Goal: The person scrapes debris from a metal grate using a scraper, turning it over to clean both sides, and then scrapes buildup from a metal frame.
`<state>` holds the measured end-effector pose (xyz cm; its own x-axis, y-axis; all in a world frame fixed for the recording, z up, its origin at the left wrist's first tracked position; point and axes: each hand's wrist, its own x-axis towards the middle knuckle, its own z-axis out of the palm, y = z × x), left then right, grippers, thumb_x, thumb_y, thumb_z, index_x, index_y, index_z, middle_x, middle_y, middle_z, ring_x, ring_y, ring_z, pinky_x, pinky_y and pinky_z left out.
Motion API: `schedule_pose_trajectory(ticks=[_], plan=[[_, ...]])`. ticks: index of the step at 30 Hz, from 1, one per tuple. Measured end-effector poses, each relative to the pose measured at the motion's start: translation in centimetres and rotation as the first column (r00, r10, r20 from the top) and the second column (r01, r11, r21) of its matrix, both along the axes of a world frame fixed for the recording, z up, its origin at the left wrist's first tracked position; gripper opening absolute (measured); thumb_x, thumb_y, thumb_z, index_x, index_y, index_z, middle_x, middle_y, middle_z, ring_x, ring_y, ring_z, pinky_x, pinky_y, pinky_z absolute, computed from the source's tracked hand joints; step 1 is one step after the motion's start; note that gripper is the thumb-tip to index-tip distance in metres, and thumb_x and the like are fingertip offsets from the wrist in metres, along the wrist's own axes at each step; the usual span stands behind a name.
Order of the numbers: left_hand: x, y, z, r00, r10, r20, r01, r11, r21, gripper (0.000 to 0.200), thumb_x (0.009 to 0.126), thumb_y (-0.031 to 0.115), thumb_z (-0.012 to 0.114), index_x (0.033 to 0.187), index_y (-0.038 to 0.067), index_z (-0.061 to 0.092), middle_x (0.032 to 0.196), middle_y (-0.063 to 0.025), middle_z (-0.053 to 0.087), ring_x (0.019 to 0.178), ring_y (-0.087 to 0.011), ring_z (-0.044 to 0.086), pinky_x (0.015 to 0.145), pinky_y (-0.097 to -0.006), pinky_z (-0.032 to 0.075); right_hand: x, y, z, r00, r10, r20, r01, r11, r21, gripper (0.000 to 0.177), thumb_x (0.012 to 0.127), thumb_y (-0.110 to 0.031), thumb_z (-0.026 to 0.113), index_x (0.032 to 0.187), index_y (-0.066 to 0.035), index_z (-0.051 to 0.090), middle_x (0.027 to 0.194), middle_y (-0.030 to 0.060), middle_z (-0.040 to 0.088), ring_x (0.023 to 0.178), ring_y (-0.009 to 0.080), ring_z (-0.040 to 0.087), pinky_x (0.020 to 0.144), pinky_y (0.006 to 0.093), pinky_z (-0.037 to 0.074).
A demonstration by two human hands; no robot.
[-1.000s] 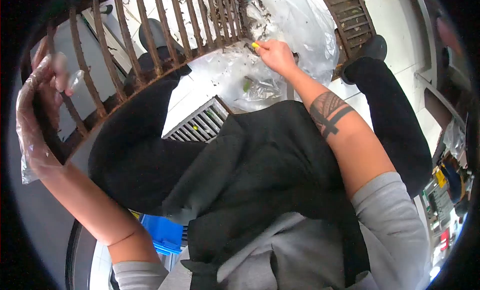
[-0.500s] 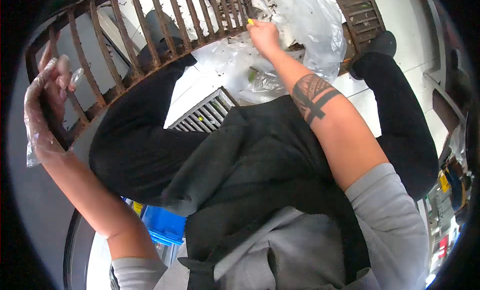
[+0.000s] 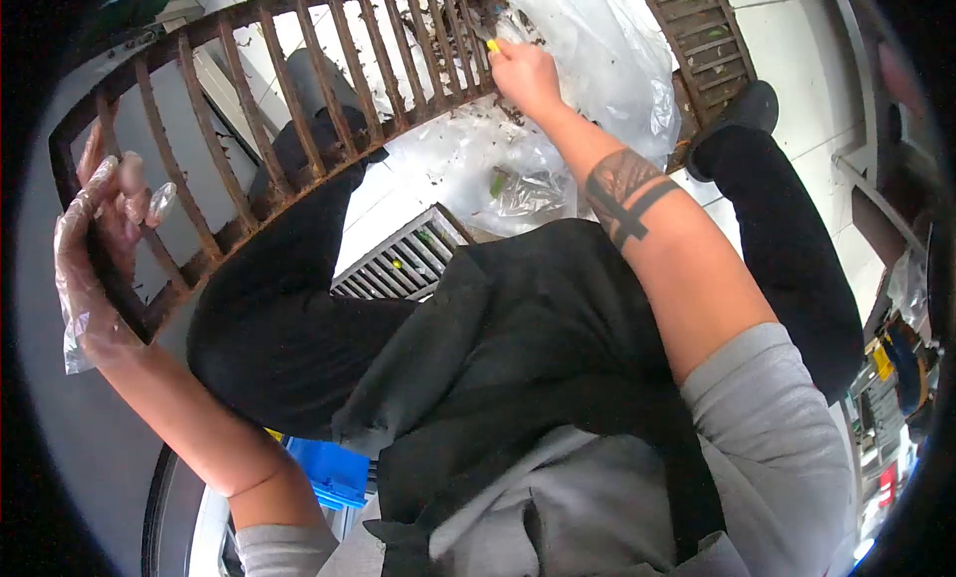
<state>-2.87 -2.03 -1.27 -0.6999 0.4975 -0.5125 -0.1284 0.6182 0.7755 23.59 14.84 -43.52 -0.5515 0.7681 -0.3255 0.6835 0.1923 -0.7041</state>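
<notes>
A long rusty grate (image 3: 264,89) with slanting bars runs from the left edge of the view to the top centre. My left hand (image 3: 110,219), in a clear plastic glove, is wrapped round its left end, with the fingers curled over the frame. My bare right hand (image 3: 526,76) is closed on a small tool near the grate's far right end; only a yellow bit (image 3: 493,45) of it shows clearly. Dark debris lies on the clear plastic sheet (image 3: 597,39) beneath that end.
A smaller grey grate (image 3: 403,260) lies on the white tiled floor between my legs. Another rusty grate (image 3: 702,39) is at the upper right, beside my shoe (image 3: 742,114). A blue container (image 3: 331,469) stands at the lower left.
The view has shifted slightly, so the grate and floor items appear a little lower. My right hand is slightly further left in view, still closed on the tool; my left hand keeps its hold.
</notes>
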Motion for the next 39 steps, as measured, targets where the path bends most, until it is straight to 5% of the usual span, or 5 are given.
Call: schedule_pose_trajectory(ticks=[21, 30, 34, 36, 39], plan=[[1.1, 0.7, 0.4, 0.999, -0.051, 0.013, 0.050, 0.998, 0.039, 0.067, 0.102, 0.024, 0.055, 0.162, -0.001, 0.037, 0.082, -0.0036, 0.051, 0.068, -0.0114, 0.046, 0.074, -0.0300, 0.047, -6.1, 3.7, -3.7, 0.950, -0.212, -0.230, 0.214, 0.977, -0.015, 0.032, 0.093, -0.031, 0.070, 0.112, -0.008, 0.081, 0.090, 0.0191, 0.078, 0.080, 0.0357, 0.075, 0.074, 0.0423, 0.059], [0.8, 0.5, 0.3, 0.999, -0.034, 0.007, 0.034, 0.997, 0.067, 0.065, 0.101, 0.023, 0.056, 0.159, -0.001, 0.041, 0.083, -0.0040, 0.053, 0.066, -0.0110, 0.048, 0.072, -0.0302, 0.049, -8.2, 5.6, 0.4, 0.443, -0.849, 0.288, 0.308, -0.158, -0.938, 0.013, 0.099, -0.019, 0.065, 0.094, -0.007, 0.061, 0.067, 0.0059, 0.055, 0.048, 0.0132, 0.045, 0.039, 0.0305, 0.033], [0.3, 0.5, 0.1, 1.000, -0.029, 0.006, 0.029, 0.999, -0.017, 0.063, 0.101, 0.024, 0.058, 0.157, -0.003, 0.044, 0.083, -0.0039, 0.053, 0.066, -0.0109, 0.047, 0.072, -0.0299, 0.048, -6.0, 3.1, 0.1, 0.660, -0.740, 0.125, 0.423, 0.229, -0.877, 0.014, 0.098, -0.021, 0.063, 0.099, -0.008, 0.067, 0.067, 0.0102, 0.059, 0.058, 0.0236, 0.061, 0.046, 0.0399, 0.047], [0.8, 0.8, 0.0, 0.999, 0.040, -0.011, -0.039, 0.999, 0.035, 0.062, 0.100, 0.025, 0.059, 0.154, -0.003, 0.047, 0.082, -0.0039, 0.053, 0.066, -0.0110, 0.047, 0.071, -0.0297, 0.047, -3.8, 1.7, 0.7, 0.976, -0.210, -0.064, 0.204, 0.974, -0.094, 0.024, 0.096, -0.025, 0.060, 0.112, -0.011, 0.073, 0.070, 0.0166, 0.064, 0.080, 0.0365, 0.072, 0.066, 0.0511, 0.056], [1.4, 1.1, -0.1, 0.996, 0.073, -0.041, -0.072, 0.997, 0.037, 0.061, 0.101, 0.026, 0.060, 0.153, -0.004, 0.049, 0.082, -0.0041, 0.052, 0.067, -0.0109, 0.047, 0.071, -0.0294, 0.046, 0.3, -0.2, 2.9, 0.995, -0.007, 0.097, 0.002, 0.999, 0.047, 0.033, 0.095, -0.027, 0.061, 0.123, -0.016, 0.075, 0.089, 0.0174, 0.070, 0.092, 0.0416, 0.072, 0.080, 0.0541, 0.057]])
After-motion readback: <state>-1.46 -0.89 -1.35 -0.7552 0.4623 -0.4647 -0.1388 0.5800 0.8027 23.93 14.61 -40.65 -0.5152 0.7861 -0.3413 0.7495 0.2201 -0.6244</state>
